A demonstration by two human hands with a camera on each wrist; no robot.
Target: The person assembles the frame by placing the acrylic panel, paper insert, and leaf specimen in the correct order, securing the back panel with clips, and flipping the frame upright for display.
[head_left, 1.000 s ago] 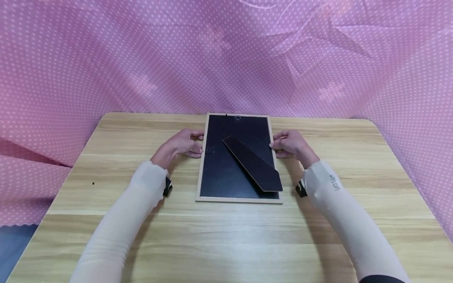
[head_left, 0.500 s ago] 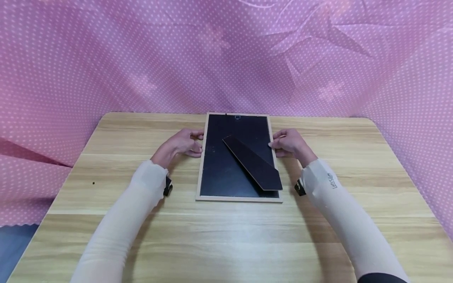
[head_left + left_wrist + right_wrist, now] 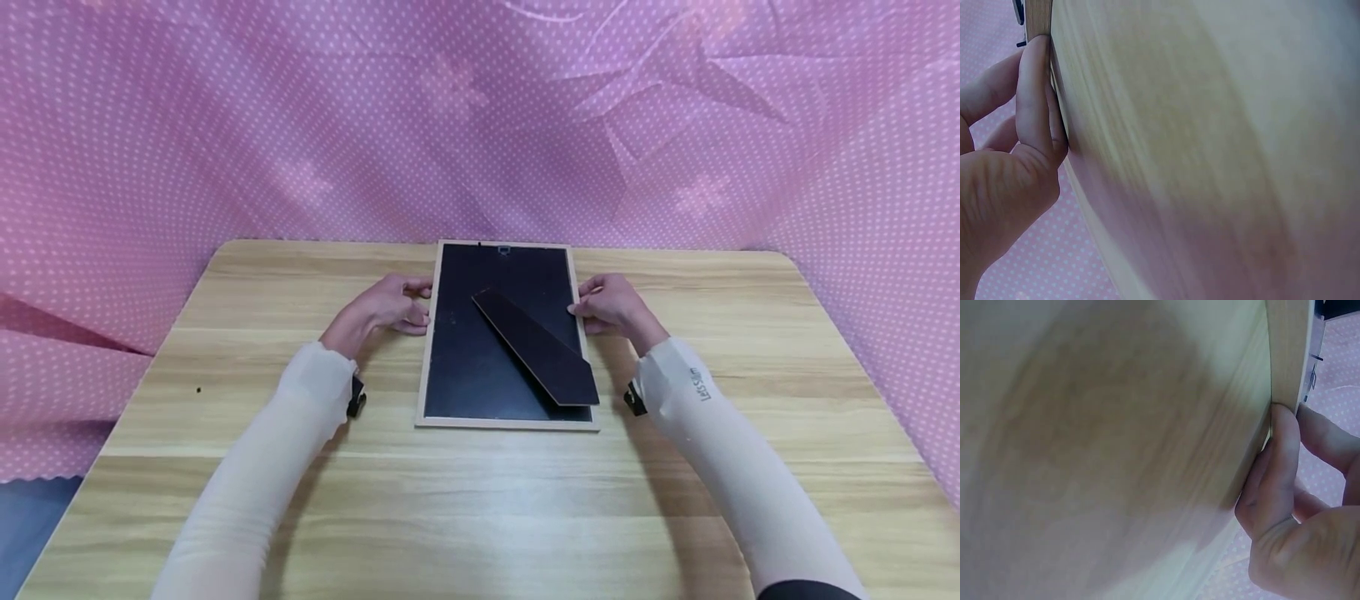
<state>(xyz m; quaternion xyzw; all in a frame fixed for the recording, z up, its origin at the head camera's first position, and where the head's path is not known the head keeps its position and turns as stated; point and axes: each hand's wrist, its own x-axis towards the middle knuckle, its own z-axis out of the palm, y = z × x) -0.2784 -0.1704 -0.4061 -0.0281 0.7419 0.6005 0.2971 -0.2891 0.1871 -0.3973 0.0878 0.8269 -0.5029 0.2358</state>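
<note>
A picture frame (image 3: 465, 392) with a pale wood rim and black back lies face down on the table. Its dark easel leg (image 3: 536, 350) slants across the back, the wide end raised near the lower right corner. My left hand (image 3: 386, 302) holds the frame's left side, thumb and fingertips at the rim. On the opposite side, my right hand (image 3: 615, 302) grips the rim, its thumb on the top edge. In the right wrist view a finger (image 3: 1282, 444) presses the frame's side edge. The left wrist view shows a finger (image 3: 1034, 94) against the other side edge.
The wooden table (image 3: 495, 517) has rounded far corners. Pink dotted cloth (image 3: 480, 125) hangs behind it and along both sides. A small dark speck (image 3: 198, 390) lies on the left of the tabletop. The frame's top end sits close to the far edge.
My right hand and forearm have shifted very slightly to the left. The frame, its leg and my left hand stay where they were.
</note>
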